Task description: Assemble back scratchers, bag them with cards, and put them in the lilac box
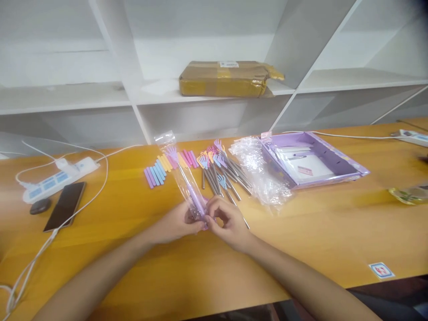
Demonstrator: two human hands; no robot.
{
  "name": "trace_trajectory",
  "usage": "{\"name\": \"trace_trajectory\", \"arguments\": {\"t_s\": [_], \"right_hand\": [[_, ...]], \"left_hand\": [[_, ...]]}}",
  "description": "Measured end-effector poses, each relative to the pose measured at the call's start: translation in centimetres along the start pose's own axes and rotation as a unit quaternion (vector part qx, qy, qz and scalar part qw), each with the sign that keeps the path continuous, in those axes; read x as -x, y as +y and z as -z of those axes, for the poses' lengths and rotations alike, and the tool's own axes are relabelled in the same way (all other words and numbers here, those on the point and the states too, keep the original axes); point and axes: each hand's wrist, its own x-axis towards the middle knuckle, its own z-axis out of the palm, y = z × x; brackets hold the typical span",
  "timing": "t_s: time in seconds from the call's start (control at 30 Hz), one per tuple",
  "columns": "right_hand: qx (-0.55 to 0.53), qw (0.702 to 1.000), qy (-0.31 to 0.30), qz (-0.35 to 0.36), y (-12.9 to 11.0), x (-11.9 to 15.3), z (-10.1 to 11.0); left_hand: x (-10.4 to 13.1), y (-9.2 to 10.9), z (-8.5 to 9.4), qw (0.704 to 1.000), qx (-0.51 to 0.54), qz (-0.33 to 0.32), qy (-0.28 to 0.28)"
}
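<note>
A purple back scratcher [193, 191] with a hand-shaped head lies inside a clear plastic bag [164, 139], tilted up and away from me. My left hand [182, 221] is closed around the lower end of the bag. With thumb and forefinger, my right hand [227, 220] pinches the bag's near end. Beyond my hands several back scratchers [214, 171] with coloured heads and metal rods lie in a pile. Left of them are short coloured handle tubes [156, 173], in purple, blue, yellow and pink, laid in a row. One blue-headed scratcher [222, 180] points toward my right hand.
Crumpled clear bags [262, 174] lie beside an open purple box [354, 173] holding a few small items. On the left are a power strip [62, 179], a phone [65, 206], a mouse [40, 206] and white cables. A taped carton [222, 80] rests on the shelf [160, 96] behind.
</note>
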Motion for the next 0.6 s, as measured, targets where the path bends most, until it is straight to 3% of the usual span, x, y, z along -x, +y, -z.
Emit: {"name": "trace_trajectory", "arguments": {"t_s": [0.13,0.2,0.3,0.4,0.6], "right_hand": [[0.001,1.000,-0.003,0.003,0.1,0.0,0.1],[-0.058,0.998,-0.005,-0.021,0.1,-0.1,0.1],[-0.204,0.972,-0.031,-0.112,0.1,-0.3,0.1],[-0.267,0.943,-0.071,-0.188,0.4,-0.7,0.3],[-0.329,0.917,-0.068,-0.216,1.2,-1.0,0.2]], "left_hand": [[-0.1,0.2,-0.2,1.000,-0.004,0.006,0.001],[-0.2,0.3,-0.1,1.000,0.004,0.016,-0.006],[-0.2,0.5,0.1,0.999,0.019,0.025,-0.018],[-0.2,0.8,0.4,0.999,0.020,0.016,-0.027],[-0.2,1.3,0.5,0.999,0.028,0.000,-0.033]]}}
